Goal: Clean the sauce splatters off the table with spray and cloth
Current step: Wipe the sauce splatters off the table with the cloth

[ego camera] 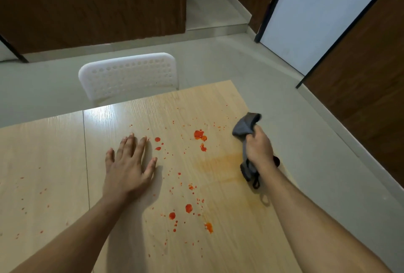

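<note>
Near the table's (54,141) right edge, right hand (259,148) grips cloth (246,126); left hand (127,163) lies flat.

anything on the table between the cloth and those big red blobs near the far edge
Nothing visible. The right hand grips the grey cloth above the table, and only bare wood with fine specks lies between it and the large sauce blobs. The left hand rests flat, off that path.

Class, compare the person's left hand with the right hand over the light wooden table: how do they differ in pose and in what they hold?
The left hand lies flat with fingers spread; the right hand is curled into a fist. The left hand holds nothing; the right hand grips a bunched grey cloth. Both are over the sauce-spattered light wooden table.
</note>
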